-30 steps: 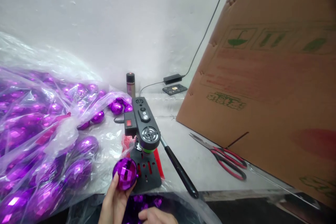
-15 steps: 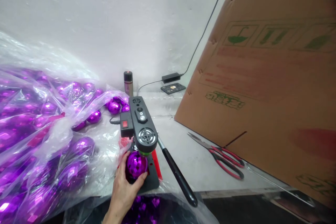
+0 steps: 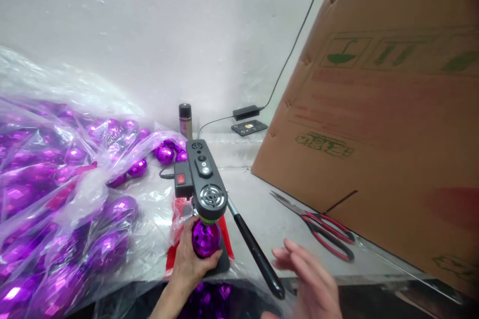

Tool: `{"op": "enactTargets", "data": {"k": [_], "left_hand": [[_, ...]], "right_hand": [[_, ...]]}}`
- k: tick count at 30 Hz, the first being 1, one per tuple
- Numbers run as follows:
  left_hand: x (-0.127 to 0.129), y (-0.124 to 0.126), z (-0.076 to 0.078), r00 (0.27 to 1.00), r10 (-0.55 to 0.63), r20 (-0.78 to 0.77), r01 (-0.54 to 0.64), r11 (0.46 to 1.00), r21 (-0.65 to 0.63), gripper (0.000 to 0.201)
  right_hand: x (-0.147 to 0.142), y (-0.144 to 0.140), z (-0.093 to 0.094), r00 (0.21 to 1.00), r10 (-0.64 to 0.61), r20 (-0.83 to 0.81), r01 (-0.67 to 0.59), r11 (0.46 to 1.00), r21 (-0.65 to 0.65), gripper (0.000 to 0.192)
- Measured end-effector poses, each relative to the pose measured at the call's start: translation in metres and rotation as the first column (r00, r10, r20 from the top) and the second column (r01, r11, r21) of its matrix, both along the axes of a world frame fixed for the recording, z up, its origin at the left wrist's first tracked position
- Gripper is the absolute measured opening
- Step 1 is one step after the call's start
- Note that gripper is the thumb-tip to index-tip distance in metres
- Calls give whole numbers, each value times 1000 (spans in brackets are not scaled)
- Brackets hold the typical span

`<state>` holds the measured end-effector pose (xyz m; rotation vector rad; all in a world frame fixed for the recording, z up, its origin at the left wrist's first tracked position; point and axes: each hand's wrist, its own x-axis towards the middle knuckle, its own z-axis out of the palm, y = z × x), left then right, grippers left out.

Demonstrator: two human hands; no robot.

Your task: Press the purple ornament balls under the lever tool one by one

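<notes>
White wall, pale worktop. Left hand fingers wrapped round purple faceted ball under black machine head. Right hand blurred, fingers seemingly spread, empty, near black lever handle.

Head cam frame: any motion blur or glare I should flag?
Head view: right hand is smeared by motion blur; left hand and purple ball are sharp; specular glare on plastic bag; cardboard box looks soft and leans near the frame edge.
</notes>
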<state>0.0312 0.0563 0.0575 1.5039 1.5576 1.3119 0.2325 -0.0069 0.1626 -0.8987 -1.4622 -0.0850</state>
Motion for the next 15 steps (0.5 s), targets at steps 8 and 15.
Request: {"op": "enactTargets", "data": {"k": [8,15], "left_hand": [[-11,3,-11,997,-70,45,70,998,1,89],[-2,-1,-8,1000,-6,0,6,1000,-26,91]], "right_hand": [[-42,39,80,974,153,169,-168,983,74,34],[-69,37,76,995,44,-88,-43,999,13,47]]}}
